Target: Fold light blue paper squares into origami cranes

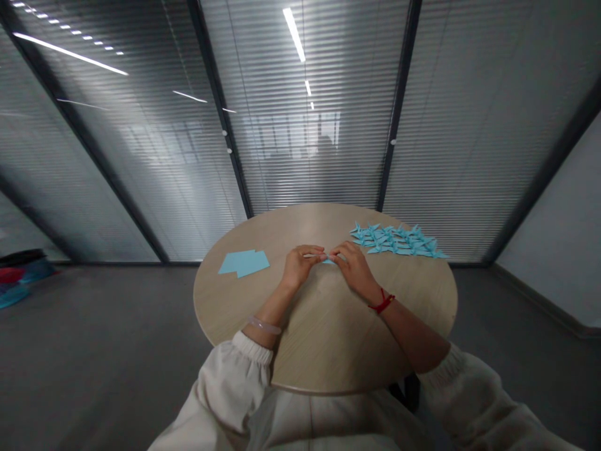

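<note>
Over the middle of the round wooden table (328, 338), a small piece of folded blue paper (328, 261) is pinched between my two hands. My left hand (300, 263) grips its left side with thumb and fingertips. From the other side, my right hand (354, 266) holds it the same way, fingertips close to the left ones. Most of the paper is hidden behind the fingers, so its folded shape cannot be made out. Several folded blue paper cranes (394, 239) lie in rows at the far right. Flat blue paper sheets (253, 263) overlap on the left.
Behind the table stands a glass partition with blinds (314, 163) and dark frames. A white wall (554, 238) is on the right. Red, blue and black items (23, 275) lie on the grey floor (117, 351) at the far left. The table's near edge meets my body.
</note>
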`<state>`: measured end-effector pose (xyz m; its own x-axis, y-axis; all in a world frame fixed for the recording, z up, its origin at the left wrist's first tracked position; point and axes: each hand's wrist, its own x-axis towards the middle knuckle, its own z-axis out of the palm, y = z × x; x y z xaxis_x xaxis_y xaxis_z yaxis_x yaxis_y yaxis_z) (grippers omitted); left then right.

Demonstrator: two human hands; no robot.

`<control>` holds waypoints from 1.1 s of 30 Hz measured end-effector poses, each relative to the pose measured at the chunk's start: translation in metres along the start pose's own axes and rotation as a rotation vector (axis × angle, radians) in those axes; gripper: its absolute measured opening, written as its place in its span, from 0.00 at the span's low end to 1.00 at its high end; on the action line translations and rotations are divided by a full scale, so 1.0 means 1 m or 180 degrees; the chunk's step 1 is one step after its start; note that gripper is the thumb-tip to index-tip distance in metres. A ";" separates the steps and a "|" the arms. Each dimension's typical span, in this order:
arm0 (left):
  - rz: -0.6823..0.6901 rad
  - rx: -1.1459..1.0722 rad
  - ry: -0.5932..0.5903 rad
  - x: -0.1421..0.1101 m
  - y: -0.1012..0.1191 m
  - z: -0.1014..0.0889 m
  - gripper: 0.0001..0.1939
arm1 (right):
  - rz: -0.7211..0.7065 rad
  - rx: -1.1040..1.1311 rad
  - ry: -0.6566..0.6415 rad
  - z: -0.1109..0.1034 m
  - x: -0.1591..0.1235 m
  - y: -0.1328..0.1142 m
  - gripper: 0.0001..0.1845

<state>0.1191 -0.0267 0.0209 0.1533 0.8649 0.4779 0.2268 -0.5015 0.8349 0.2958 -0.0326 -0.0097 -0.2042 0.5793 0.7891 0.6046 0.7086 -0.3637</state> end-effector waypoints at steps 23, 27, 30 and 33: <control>-0.0291 -0.0542 0.0263 0.001 -0.006 -0.006 0.08 | 0.0178 0.0283 0.0017 -0.007 0.002 0.003 0.11; -0.0389 -0.0484 0.0166 0.002 -0.004 -0.007 0.09 | 0.0210 0.0237 -0.0058 -0.006 0.001 0.004 0.11; -0.0411 -0.0420 0.0063 0.001 -0.002 -0.007 0.10 | 0.0198 0.0287 -0.0186 -0.006 -0.001 0.002 0.11; -0.0453 -0.0456 -0.0104 -0.001 0.001 -0.006 0.12 | 0.0204 0.0418 -0.0267 -0.004 -0.002 0.000 0.11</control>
<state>0.1135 -0.0278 0.0231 0.1610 0.9247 0.3450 0.1098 -0.3642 0.9248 0.2992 -0.0355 -0.0088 -0.2355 0.6528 0.7200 0.5137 0.7125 -0.4780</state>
